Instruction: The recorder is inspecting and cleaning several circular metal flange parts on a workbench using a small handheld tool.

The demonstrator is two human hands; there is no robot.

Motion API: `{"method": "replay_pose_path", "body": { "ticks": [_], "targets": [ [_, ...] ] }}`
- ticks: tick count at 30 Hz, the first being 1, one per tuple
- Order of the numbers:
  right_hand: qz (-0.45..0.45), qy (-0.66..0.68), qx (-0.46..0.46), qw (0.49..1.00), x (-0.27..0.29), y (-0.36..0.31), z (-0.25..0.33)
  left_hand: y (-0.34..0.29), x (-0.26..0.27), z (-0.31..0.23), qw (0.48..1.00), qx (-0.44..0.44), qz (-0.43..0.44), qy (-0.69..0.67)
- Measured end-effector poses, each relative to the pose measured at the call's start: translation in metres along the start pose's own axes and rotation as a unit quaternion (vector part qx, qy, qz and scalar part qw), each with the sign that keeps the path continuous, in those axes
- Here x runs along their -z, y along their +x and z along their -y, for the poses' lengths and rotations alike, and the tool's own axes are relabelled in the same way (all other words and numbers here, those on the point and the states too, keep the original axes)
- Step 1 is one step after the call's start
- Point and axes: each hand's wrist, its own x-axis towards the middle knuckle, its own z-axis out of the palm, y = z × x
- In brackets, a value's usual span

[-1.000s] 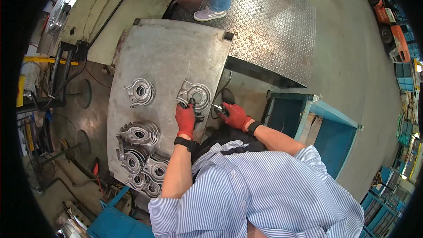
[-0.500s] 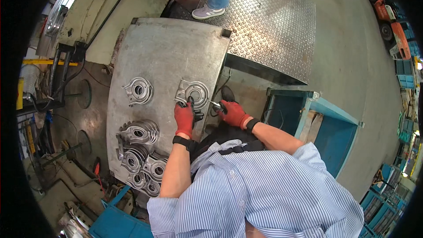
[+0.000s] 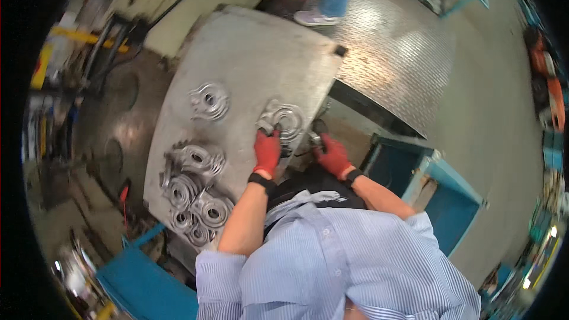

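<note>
At the table (image 3: 249, 65) edge, your left hand (image 3: 267, 151) clamps the casting (image 3: 283, 121); right hand (image 3: 333, 155) grips a tool (image 3: 314, 138), bare plate beyond

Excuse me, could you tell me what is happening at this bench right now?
A person in red gloves works at a metal table. The left hand presses on a round metal casting at the table's edge, while the right hand grips a small tool beside it. More castings lie piled to the left.
</note>
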Motion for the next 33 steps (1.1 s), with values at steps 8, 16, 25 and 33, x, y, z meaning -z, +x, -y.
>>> {"method": "replay_pose_path", "body": {
  "ticks": [8, 16, 25, 33],
  "targets": [
    [-0.072, 0.079, -0.013, 0.994, 0.027, -0.01, 0.002, -0.032, 0.023, -0.026, 0.993, 0.111, -0.027, 0.04],
    [0.047, 0.076, 0.048, 0.995, 0.031, -0.009, 0.014, -0.116, 0.135, -0.036, 0.99, 0.097, -0.044, 0.092],
    [0.119, 0.083, 0.065, 0.987, 0.015, -0.011, 0.005, -0.203, 0.245, 0.047, 0.949, 0.17, -0.167, 0.209],
    [0.075, 0.124, 0.084, 0.986, 0.01, -0.016, 0.032, -0.207, 0.238, 0.068, 0.912, 0.251, -0.231, 0.228]
  ]
}}
